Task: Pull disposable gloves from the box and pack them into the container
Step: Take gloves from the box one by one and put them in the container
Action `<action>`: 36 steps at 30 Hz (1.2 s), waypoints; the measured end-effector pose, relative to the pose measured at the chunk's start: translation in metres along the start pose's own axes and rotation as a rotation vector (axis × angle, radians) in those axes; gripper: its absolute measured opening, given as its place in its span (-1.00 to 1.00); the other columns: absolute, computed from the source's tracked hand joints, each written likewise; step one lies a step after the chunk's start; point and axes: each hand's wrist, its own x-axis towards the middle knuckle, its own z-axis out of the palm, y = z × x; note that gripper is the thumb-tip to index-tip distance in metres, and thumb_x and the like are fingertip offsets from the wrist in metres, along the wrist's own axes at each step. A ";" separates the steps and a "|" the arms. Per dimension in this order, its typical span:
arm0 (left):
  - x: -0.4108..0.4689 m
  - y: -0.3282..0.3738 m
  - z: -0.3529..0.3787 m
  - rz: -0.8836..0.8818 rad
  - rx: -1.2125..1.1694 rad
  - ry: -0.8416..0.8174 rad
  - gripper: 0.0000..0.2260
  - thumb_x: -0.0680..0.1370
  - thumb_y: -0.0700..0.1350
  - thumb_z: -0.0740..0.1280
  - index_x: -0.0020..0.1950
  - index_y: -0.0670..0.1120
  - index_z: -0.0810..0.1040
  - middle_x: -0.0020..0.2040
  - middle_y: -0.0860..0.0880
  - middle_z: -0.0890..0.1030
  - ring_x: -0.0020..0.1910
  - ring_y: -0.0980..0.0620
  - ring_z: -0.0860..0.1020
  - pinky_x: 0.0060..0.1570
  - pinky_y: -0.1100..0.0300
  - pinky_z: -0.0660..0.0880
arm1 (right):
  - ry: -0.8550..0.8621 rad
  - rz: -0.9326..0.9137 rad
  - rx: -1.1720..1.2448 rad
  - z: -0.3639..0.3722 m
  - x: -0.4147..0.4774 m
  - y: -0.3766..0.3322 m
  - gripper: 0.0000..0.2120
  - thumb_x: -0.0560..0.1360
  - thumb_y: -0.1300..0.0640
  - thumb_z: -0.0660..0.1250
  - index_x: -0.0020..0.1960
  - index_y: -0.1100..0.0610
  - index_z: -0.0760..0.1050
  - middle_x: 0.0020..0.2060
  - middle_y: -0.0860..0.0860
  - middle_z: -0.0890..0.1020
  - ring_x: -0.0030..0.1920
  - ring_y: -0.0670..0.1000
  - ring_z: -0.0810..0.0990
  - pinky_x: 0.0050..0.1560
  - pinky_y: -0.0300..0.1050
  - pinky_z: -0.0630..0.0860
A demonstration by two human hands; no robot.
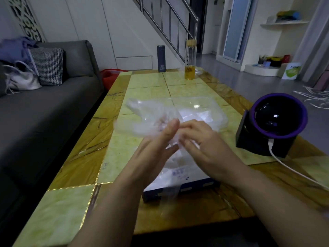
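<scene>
A thin clear disposable glove (142, 118) is stretched out in the air above the table, blurred by motion. My left hand (156, 145) and my right hand (199, 139) meet at its near end, and both pinch the plastic. Below my hands lies the glove box (179, 186), white on top with a dark blue front, with more clear plastic bunched at its opening. Behind the hands sits a clear plastic container (201, 107) with white gloves lying inside it.
The tiled yellow table (114, 154) carries a dark flask (161, 58) and a glass bottle of yellow liquid (190, 59) at the far end. A black and purple round device (274, 125) with a white cable stands at the right. A grey sofa (49, 111) runs along the left.
</scene>
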 end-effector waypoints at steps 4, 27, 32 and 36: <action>0.011 -0.003 0.000 0.009 -0.427 0.213 -0.68 0.63 -0.01 0.14 0.39 0.04 0.39 0.27 -0.04 0.53 0.16 -0.03 0.58 0.09 0.03 0.53 | 0.067 0.036 0.003 0.006 0.000 -0.003 -0.72 0.52 -0.07 0.26 0.18 -0.05 0.55 0.20 -0.10 0.48 0.23 -0.15 0.39 0.23 -0.28 0.33; 0.050 0.034 -0.040 0.156 -0.812 0.351 -0.79 0.51 -0.12 0.18 0.05 -0.11 0.55 0.09 -0.16 0.56 0.09 -0.17 0.56 0.17 -0.06 0.46 | 0.061 0.403 0.554 -0.048 0.077 0.005 -0.47 0.44 0.32 0.40 0.32 -0.06 0.46 0.26 -0.18 0.51 0.01 -0.18 0.55 0.14 -0.22 0.52; 0.057 0.041 -0.087 0.094 -0.616 0.640 -0.58 0.60 -0.19 0.13 0.46 0.03 0.29 0.27 -0.11 0.45 0.20 -0.10 0.52 0.12 -0.10 0.47 | -0.138 0.449 0.330 -0.072 0.096 0.040 -0.39 0.46 0.28 0.40 0.44 -0.06 0.34 0.35 -0.24 0.37 -0.02 -0.19 0.53 -0.13 -0.54 0.38; 0.067 0.053 -0.108 0.193 -0.022 0.922 -0.64 0.60 -0.20 0.19 0.39 0.04 0.35 0.34 -0.01 0.43 0.29 0.05 0.43 0.23 0.10 0.36 | -0.246 0.489 0.242 -0.072 0.105 0.061 -0.34 0.47 0.30 0.38 0.48 -0.07 0.26 -0.06 -0.33 0.44 -0.43 -0.24 0.47 -0.25 -0.43 0.41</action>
